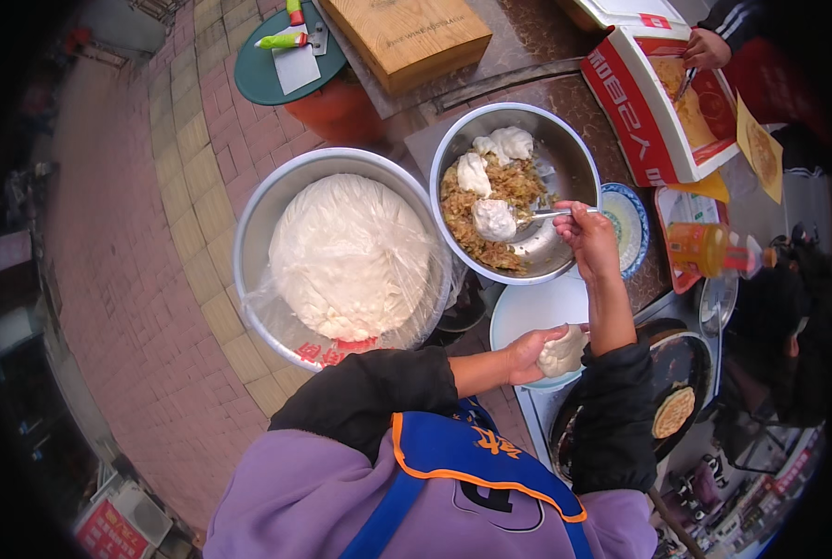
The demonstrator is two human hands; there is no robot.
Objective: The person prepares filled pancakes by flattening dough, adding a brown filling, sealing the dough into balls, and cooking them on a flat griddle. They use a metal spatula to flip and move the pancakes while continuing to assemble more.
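Observation:
My left hand [526, 358] cups a flattened piece of pale dough [561, 351] above a white basin [510, 307]. In my right hand [589, 237] is the handle of a metal spoon [554, 212], its other end lowered into a steel bowl [585, 157]. Brownish chopped filling [461, 216] lies in that bowl, with white dough lumps on it; one dough lump [494, 220] sits at the spoon's end and partly hides it. To the left, a large metal basin [250, 230] holds a big mass of dough [349, 251] under clear plastic.
A flatbread [674, 412] lies in a dark pan [695, 356] at right, partly behind my sleeve. Another person's hand [707, 50] reaches with a utensil into a red-and-white box [618, 105]. An oil bottle [699, 248], wooden box [416, 42] and green-lidded bucket [255, 73] stand around.

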